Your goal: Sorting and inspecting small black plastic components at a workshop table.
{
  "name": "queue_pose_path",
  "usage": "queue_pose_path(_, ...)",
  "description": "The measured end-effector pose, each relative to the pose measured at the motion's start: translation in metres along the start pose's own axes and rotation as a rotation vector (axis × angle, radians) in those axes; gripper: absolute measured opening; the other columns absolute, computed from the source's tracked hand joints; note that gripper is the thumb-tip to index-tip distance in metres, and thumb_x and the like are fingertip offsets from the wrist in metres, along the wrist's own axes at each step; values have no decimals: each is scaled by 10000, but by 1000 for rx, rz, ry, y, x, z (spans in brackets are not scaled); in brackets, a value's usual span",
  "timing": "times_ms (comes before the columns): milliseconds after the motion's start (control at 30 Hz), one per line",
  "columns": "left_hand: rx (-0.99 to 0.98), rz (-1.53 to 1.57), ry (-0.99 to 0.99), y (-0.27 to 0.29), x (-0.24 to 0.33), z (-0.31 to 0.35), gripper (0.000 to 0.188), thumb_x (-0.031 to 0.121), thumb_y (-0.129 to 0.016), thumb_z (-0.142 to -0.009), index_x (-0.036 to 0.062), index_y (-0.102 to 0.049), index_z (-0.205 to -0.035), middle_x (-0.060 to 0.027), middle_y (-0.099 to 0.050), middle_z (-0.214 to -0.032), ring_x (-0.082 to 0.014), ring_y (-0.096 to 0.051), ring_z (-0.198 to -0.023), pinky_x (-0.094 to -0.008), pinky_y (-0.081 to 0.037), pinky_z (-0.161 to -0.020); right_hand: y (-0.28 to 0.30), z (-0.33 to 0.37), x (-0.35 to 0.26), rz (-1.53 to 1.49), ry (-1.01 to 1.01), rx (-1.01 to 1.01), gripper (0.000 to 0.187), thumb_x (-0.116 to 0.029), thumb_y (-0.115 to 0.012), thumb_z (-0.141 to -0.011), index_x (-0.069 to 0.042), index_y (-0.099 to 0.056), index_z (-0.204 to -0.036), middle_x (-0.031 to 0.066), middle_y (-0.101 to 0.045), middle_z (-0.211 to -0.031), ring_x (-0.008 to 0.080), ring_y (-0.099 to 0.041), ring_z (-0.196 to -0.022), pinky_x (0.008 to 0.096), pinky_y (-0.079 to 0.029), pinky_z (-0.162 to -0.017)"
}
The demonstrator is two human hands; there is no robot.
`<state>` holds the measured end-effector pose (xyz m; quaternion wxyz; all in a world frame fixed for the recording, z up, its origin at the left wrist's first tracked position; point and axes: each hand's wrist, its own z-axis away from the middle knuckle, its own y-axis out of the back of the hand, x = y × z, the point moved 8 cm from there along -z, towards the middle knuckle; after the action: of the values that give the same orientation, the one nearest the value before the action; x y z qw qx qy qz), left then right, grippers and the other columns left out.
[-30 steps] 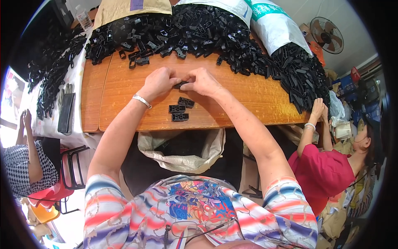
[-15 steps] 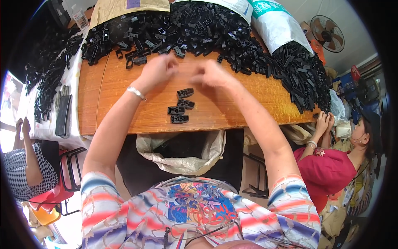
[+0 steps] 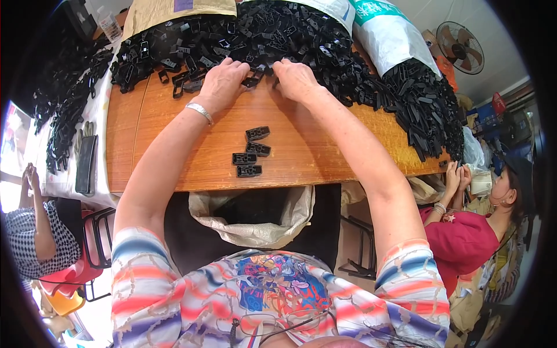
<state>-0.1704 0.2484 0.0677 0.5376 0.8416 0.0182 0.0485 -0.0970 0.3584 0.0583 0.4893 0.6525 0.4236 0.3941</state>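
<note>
**Reaching into the black parts heap**

Reaching forward, we have both hands at the near edge of a long heap of black plastic parts (image 3: 278,35) that runs across the far side of the wooden table (image 3: 325,145). Our left hand (image 3: 223,81) is curled, its fingers pressing on loose parts at the pile's rim; a silver bracelet (image 3: 200,111) sits on that wrist. Our right hand (image 3: 296,80) is likewise bent, fingertips dug into the heap; we cannot tell what either one grips. 4 assembled black pieces (image 3: 250,152) lie apart on bare wood, nearer our body. A brown cardboard box (image 3: 174,11) with a purple label stands behind the heap at left, a white sack (image 3: 391,40) with a green band at right. An open pale bag (image 3: 255,223) hangs below the table edge.
</note>
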Motion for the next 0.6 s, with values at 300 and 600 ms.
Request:
queue_pose_path(300,-36,148,20,6,23,34,238,171,-734,-816,48,-532,-850,-99,-567,-913,-296,-554,-942,-390,-489,-790,-15,35,-4,-697,-344,-204,231,-224,-614,-849,-22,-654,-954,164,-709,-777,303,-702,-724,389,-544,-758)
queue_pose_path(600,2,414,205,14,25,56,253,136,-727,-817,34,-577,-994,-97,-574,-951,-277,-565,-959,-375,-489,-820,-3,73,3,-484,-345,-59,371,-360,-493,-981,-21,-642,-1000,195,-699,-868,395,-653,-905,470,-505,-786)
